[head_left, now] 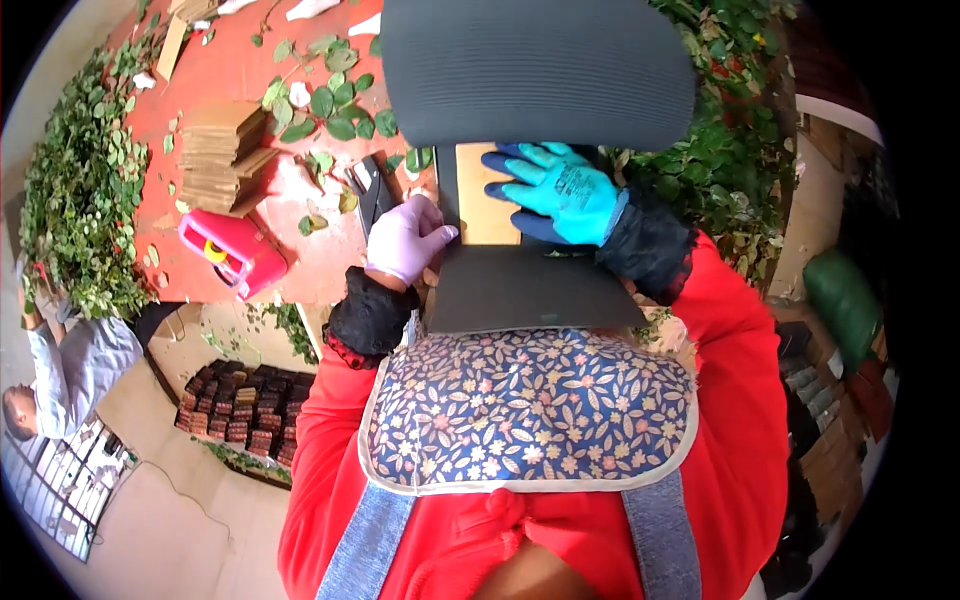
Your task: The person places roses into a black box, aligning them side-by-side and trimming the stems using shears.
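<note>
My right hand (563, 195), in a turquoise and dark blue coated glove, lies with fingers spread over a tan cardboard piece (480, 200). The cardboard rests on a dark board whose lower flap (535, 290) reaches toward my apron. At the cardboard's left side is my left hand (408, 240), in a thin lilac glove, its fingers curled in and thumb pointing right. What those fingers hold, if anything, is hidden. Next to them lies a black tool (372, 190), perhaps a stapler. Beyond both hands stands a large dark ribbed panel (538, 75).
A stack of folded brown cardboard (220, 155) and a pink plastic dispenser (235, 250) sit left on the red table (160, 215). Loose green leaves (340, 105) are scattered there. Leafy stems are heaped at left (80, 190) and right (715, 170). Another person (75, 370) is at far left.
</note>
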Demonstrator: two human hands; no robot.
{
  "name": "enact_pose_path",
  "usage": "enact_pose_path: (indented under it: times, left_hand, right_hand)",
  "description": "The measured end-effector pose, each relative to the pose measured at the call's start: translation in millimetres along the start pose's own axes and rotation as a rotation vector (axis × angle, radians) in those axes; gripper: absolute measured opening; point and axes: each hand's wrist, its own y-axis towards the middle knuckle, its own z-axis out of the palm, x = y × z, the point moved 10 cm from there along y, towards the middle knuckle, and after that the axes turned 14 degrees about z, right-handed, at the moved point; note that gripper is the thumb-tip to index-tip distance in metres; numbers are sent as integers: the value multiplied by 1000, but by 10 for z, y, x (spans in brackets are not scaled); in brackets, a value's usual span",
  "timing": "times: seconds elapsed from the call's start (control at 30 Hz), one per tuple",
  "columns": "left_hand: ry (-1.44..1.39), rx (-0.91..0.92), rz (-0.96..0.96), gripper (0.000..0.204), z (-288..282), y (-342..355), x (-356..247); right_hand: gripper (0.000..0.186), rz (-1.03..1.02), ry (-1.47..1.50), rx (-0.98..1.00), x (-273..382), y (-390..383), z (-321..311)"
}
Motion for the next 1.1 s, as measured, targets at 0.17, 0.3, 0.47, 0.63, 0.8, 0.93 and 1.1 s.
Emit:
enact_pose_path:
  times: [0.17,0.3,0.47,0.63,0.8,0.93,1.1]
  left_hand:
    - [105,-89,319,57,19,321,-395]
    - [220,-69,315,64,109,450,-459]
    - [454,-76,476,84,137,387,-708]
    - [846,1,379,54,334,413,-447]
    - [819,-9,411,65,370,376,-398]
    - [690,155,262,70,383,382,-395]
    - [734,153,277,68,342,389,-578]
  right_hand:
    - [51,-19,23,-73,-29,-61,77]
    - [51,-21,30,-173,-39,-118,88]
    - [50,-11,77,-114,44,-53,-84]
    - [44,-159,151,-16,616,-42,-912]
    - [51,-43,142,-219,202,51,-1806]
    - [49,151,641,707,-605,467,-636]
    - [55,103,652,678,-888,631,-107]
